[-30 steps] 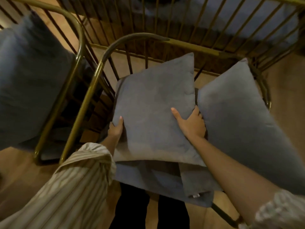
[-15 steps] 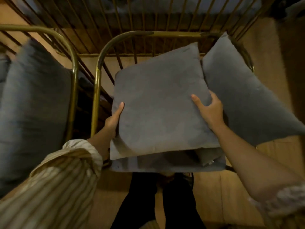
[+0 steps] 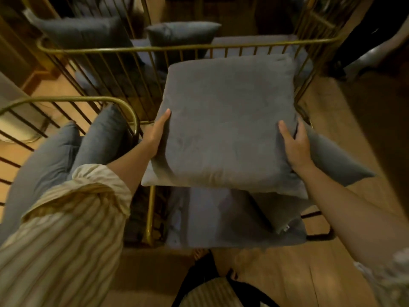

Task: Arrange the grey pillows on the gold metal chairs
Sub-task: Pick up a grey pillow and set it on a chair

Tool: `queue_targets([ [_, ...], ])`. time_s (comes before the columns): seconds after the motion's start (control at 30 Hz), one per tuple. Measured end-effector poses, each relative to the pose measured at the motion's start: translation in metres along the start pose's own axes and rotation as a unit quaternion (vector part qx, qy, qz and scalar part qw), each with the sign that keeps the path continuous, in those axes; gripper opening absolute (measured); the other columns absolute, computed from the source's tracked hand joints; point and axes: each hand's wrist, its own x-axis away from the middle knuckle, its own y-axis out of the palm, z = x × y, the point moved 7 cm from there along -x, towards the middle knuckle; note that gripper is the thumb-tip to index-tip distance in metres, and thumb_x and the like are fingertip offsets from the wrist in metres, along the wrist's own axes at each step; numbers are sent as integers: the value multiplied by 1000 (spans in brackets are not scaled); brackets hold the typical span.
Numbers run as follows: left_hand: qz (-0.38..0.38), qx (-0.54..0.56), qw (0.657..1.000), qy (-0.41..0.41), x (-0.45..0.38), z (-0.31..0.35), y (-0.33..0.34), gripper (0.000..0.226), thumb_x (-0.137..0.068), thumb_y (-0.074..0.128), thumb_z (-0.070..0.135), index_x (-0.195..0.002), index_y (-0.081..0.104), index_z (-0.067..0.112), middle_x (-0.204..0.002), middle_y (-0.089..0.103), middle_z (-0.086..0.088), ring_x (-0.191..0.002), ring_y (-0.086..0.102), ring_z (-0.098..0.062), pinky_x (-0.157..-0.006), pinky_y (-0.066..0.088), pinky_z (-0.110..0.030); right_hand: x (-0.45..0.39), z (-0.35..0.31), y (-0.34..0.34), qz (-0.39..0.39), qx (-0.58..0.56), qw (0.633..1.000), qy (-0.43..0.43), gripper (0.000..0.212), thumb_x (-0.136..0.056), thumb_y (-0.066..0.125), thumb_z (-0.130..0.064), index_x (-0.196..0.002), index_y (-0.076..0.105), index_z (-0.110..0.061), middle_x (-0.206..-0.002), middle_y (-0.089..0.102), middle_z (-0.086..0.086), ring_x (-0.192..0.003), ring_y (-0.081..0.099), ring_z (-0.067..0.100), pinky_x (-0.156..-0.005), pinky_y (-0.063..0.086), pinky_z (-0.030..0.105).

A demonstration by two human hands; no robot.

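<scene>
A square grey pillow (image 3: 225, 120) is held up above the seat of a gold metal chair (image 3: 150, 218). My left hand (image 3: 157, 134) grips its left edge and my right hand (image 3: 295, 145) grips its right edge. A second grey pillow (image 3: 332, 158) leans at the chair's right side, partly behind my right hand. Below lies the grey seat cushion (image 3: 210, 220), and part of another grey pillow (image 3: 281, 209) shows on it at the right.
Another gold chair (image 3: 130, 111) at the left holds two grey pillows (image 3: 101, 134). A gold railed chair back (image 3: 155, 48) stands behind, with more grey pillows (image 3: 183, 34) beyond it. Wooden floor (image 3: 332, 262) lies to the right and in front.
The held pillow has risen higher off the seat and further back toward the rail. The view has tilted up, so the chairs behind now show.
</scene>
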Motion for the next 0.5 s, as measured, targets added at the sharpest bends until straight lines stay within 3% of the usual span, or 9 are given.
queue_targets([
  [0.1,56,-10,998,15,22,19,-40,88,-83,58,72,-149,43,14,-149,50,-2,-136,46,-30,-115,29,-44,12,-25,20,-34,-8,999,-34,74,-94,57,-50,-156,25,-24,-156,39,-1,-140,40,15,-112,37,33],
  [0.27,114,-10,991,62,64,24,-121,80,-77,59,76,-138,55,24,-129,58,4,-124,50,-22,-108,32,-45,35,-67,72,-87,-24,994,-64,81,-92,60,-51,-158,19,-28,-159,34,-2,-140,38,14,-111,37,30],
  [0.33,154,11,987,53,80,20,-162,70,-77,59,74,-121,62,20,-123,60,-1,-117,53,-24,-103,34,-41,45,-87,100,-111,-44,989,-83,86,-89,62,-54,-158,18,-25,-159,34,-2,-140,38,13,-111,37,28],
  [0.43,179,29,982,45,89,17,-222,79,-64,56,77,-121,67,24,-124,65,-9,-117,57,-32,-107,38,-49,60,-117,149,-145,-55,982,-106,90,-87,65,-52,-158,18,-23,-158,36,0,-140,40,15,-110,38,29],
  [0.5,197,53,978,49,90,14,-270,63,-72,55,71,-111,70,23,-114,67,-9,-107,60,-29,-102,42,-45,72,-137,189,-172,-62,977,-108,90,-87,69,-46,-158,17,-23,-158,37,-1,-138,42,15,-109,40,30],
])
